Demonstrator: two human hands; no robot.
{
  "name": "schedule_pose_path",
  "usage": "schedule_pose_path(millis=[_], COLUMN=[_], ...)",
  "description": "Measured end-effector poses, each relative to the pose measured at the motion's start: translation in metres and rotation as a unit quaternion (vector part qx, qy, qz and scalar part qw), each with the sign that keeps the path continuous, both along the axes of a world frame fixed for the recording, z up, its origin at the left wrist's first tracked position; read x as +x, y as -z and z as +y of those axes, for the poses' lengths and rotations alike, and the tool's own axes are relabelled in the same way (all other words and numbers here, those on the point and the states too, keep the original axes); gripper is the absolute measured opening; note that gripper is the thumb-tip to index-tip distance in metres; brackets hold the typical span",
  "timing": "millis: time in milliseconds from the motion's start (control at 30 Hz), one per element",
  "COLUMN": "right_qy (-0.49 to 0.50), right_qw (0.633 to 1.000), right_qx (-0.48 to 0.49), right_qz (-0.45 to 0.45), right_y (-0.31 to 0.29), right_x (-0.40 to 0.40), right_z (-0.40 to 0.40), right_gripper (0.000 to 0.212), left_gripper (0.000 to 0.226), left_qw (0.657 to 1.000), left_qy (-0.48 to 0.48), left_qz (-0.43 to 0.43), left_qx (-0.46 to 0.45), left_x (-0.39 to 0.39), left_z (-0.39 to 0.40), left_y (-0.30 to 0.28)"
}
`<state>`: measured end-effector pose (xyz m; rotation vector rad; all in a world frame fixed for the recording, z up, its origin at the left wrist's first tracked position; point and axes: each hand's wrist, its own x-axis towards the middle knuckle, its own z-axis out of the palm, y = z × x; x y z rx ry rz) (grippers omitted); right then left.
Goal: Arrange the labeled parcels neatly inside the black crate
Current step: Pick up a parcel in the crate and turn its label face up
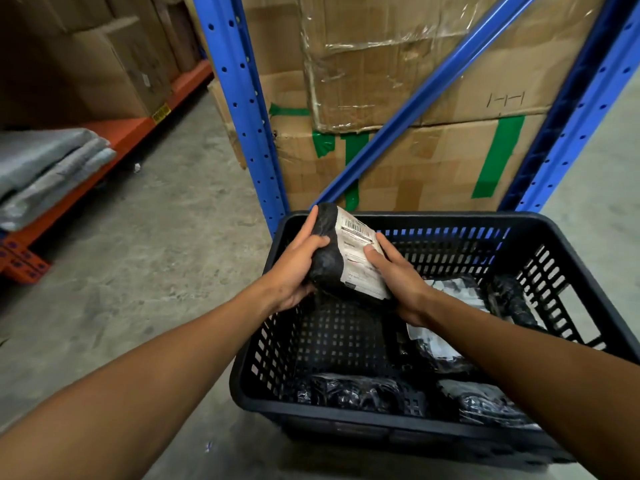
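A black perforated crate (450,220) sits on the concrete floor in front of me. Over its far left corner I hold a black-wrapped parcel with a white barcode label (349,251). My left hand (294,268) grips its left side and my right hand (398,275) presses on the label side. Inside the crate lie several other black parcels: one at the near left (349,393), one at the near right (485,400), one with a white label under my right forearm (436,344), and one along the right wall (512,299).
Blue rack uprights (239,98) and a diagonal brace stand just behind the crate, with taped cardboard boxes (398,81) stacked behind them. At left an orange shelf beam (114,140) carries grey folded bags (45,168) and more boxes. Concrete floor (156,254) lies to the left.
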<state>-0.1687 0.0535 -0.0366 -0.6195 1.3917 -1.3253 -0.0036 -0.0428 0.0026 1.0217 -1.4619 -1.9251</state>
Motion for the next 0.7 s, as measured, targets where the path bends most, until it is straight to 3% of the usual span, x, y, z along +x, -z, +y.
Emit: schedule_pose_path(millis=[133, 333, 500, 700], right_qy=[0.039, -0.006, -0.066, -0.129], right_qw=[0.994, 0.979, 0.971, 0.952], right_qx=[-0.014, 0.005, 0.056, 0.17], right_qz=[0.104, 0.205, 0.223, 0.22], right_y=[0.002, 0.015, 0.027, 0.049], right_x=[0.007, 0.011, 0.012, 0.02], right_z=[0.007, 0.016, 0.019, 0.009], right_gripper=[0.068, 0.07, 0.074, 0.091], left_gripper=[0.078, 0.091, 0.095, 0.074], left_qw=[0.99, 0.944, 0.922, 0.913], left_qy=[0.062, 0.163, 0.172, 0.123], left_qz=[-0.094, -0.25, -0.328, -0.366], left_qx=[-0.08, -0.141, -0.114, -0.131], left_x=[0.005, 0.014, 0.01, 0.005], left_z=[-0.001, 0.011, 0.013, 0.017], left_y=[0.002, 0.013, 0.027, 0.064])
